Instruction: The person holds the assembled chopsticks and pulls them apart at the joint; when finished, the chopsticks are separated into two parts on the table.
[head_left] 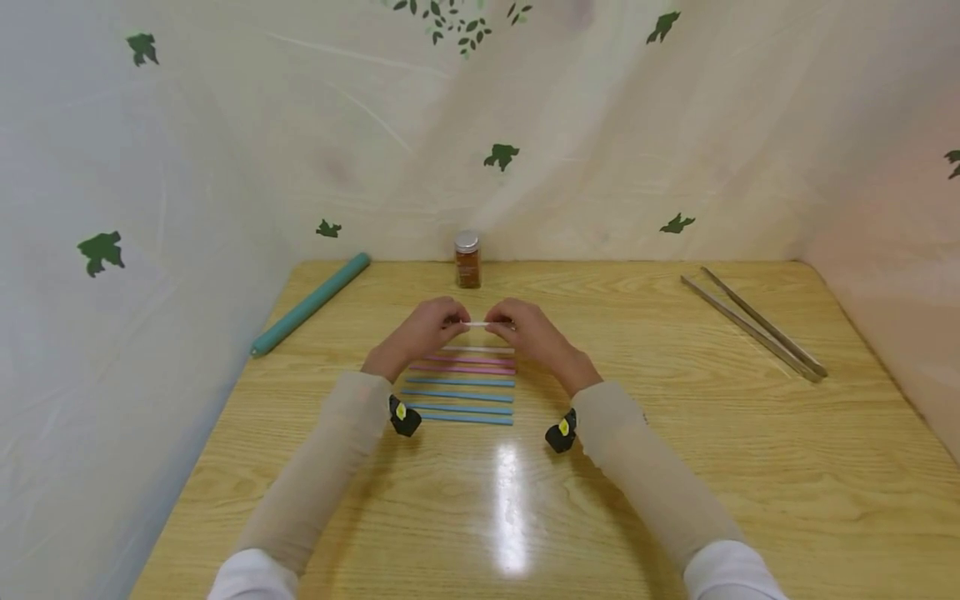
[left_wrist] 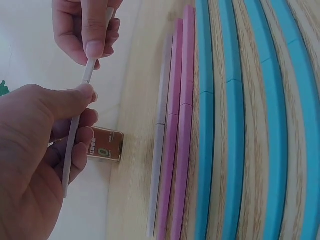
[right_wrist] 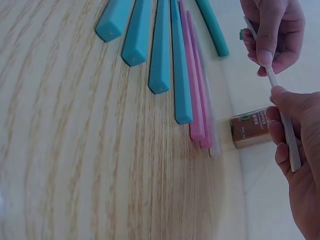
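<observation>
A thin white stick (head_left: 477,324) is held level above the far part of the row, with a fine seam near its middle in the left wrist view. My left hand (head_left: 427,327) pinches one half between thumb and fingers. The other half is pinched by my right hand (head_left: 534,335), the two thumbs close together near the seam. Below lie another white stick (left_wrist: 157,150), two pink sticks (left_wrist: 176,100) and several blue sticks (left_wrist: 233,115), side by side on the wooden table. Fine seams cross these sticks too. Their left ends are partly hidden by my left arm in the head view.
Behind my hands stands a small jar (head_left: 468,265) with a silver lid and reddish-brown contents. A green rod (head_left: 311,307) lies at the back left. Metal tongs (head_left: 757,329) rest at the right. A pale curtain (head_left: 390,167) with green leaf shapes encloses the table (head_left: 675,467).
</observation>
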